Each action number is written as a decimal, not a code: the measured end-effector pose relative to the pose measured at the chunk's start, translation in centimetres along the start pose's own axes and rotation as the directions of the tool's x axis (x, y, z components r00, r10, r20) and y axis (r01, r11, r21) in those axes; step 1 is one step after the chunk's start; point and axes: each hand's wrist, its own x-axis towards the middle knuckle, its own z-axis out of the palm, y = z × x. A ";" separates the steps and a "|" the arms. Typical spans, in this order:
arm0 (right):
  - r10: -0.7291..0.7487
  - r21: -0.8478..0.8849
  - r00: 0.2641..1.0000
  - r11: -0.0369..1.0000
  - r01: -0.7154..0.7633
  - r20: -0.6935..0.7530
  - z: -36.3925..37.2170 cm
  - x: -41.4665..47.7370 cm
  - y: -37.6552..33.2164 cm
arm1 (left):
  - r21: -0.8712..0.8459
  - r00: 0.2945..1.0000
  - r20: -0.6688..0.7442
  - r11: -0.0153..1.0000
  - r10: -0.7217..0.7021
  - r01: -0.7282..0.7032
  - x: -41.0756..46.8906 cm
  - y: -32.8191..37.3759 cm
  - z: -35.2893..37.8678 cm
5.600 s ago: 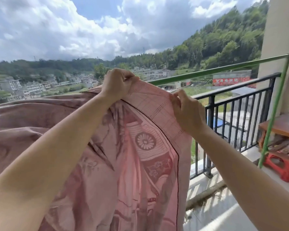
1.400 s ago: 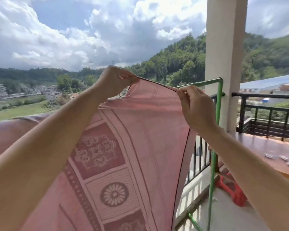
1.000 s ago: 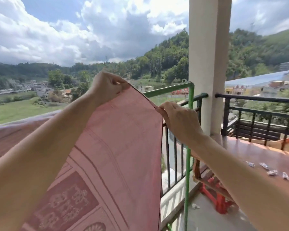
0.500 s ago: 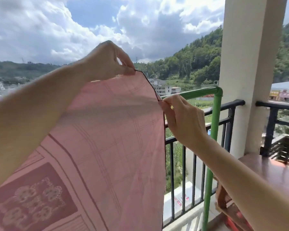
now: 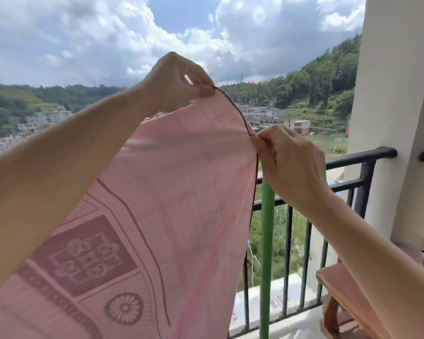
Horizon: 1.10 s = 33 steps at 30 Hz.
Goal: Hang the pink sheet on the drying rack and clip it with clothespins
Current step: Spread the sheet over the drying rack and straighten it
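Sheet hem (image 5: 254, 187) perhaps against green post (image 5: 266, 253)

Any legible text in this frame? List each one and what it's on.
No text here can be read.
Red sign on a building across the valley: too small to read.
Red print on the balcony ledge: blurred, unreadable.
No words on the pink sheet: woven patterns only.

Bright, hazy daylight from a cloudy sky (image 5: 108, 33); soft overall blur, perhaps motion; wide-angle bending tilts the right-edge pillar (image 5: 389, 118).
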 end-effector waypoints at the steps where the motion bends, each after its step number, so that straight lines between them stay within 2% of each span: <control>1: 0.026 0.007 0.999 1.000 -0.026 0.028 -0.7 -0.1 2.0 | 0.007 1.000 -0.017 1.000 -0.008 0.008 0.9 1.2 1.7; 4: 0.061 0.038 0.996 0.997 -0.064 0.067 -3.2 -0.1 7.4 | -0.001 0.996 -0.083 1.000 -0.024 0.024 3.6 5.3 6.2; 8: 0.075 0.174 0.997 0.982 -0.080 0.032 -5.5 0.9 11.9 | 0.016 0.972 -0.234 1.000 -0.006 0.010 6.4 9.8 10.3; 9: 0.060 0.228 0.997 0.971 -0.067 0.039 -5.5 0.9 12.3 | 0.041 0.977 -0.211 0.999 -0.008 0.017 6.5 10.3 10.8; 11: -0.003 0.321 0.993 0.947 -0.034 0.115 -5.3 0.5 12.7 | 0.120 0.999 -0.017 0.991 -0.052 0.054 6.0 11.0 11.1; 13: -0.072 0.347 0.979 0.938 0.001 0.193 -4.9 -0.2 12.7 | 0.186 0.970 0.175 0.973 -0.170 0.137 4.4 10.9 10.4; 14: -0.083 0.353 0.976 0.935 0.007 0.201 -4.7 -0.4 12.8 | 0.194 0.955 0.201 0.965 -0.217 0.178 3.4 10.7 9.9; 17: -0.026 0.393 0.982 0.918 -0.050 0.185 -4.2 -0.6 12.7 | 0.174 0.960 0.113 0.956 -0.258 0.236 -0.1 10.1 8.0; 22: 0.050 0.362 0.981 0.925 -0.116 0.185 -2.6 0.5 9.9 | 0.328 0.944 -0.036 0.888 -0.329 0.322 -7.0 7.9 5.8; 25: 0.030 0.387 0.957 0.910 -0.145 0.288 -1.7 2.3 8.1 | 0.417 0.944 -0.168 0.848 -0.283 0.328 -11.2 5.8 5.6; 27: 0.003 0.408 0.908 0.893 -0.191 0.419 -0.9 3.2 7.2 | 0.365 0.937 -0.252 0.874 -0.241 0.322 -12.2 4.9 5.4; 30: -0.023 0.454 0.865 0.858 -0.240 0.500 0.2 3.3 7.2 | 0.183 0.905 -0.289 0.909 -0.314 0.374 -12.0 5.0 4.7; 33: 0.010 0.570 0.817 0.711 -0.411 0.577 0.6 2.5 8.3 | 0.043 0.875 -0.289 0.908 -0.389 0.417 -11.7 5.2 4.2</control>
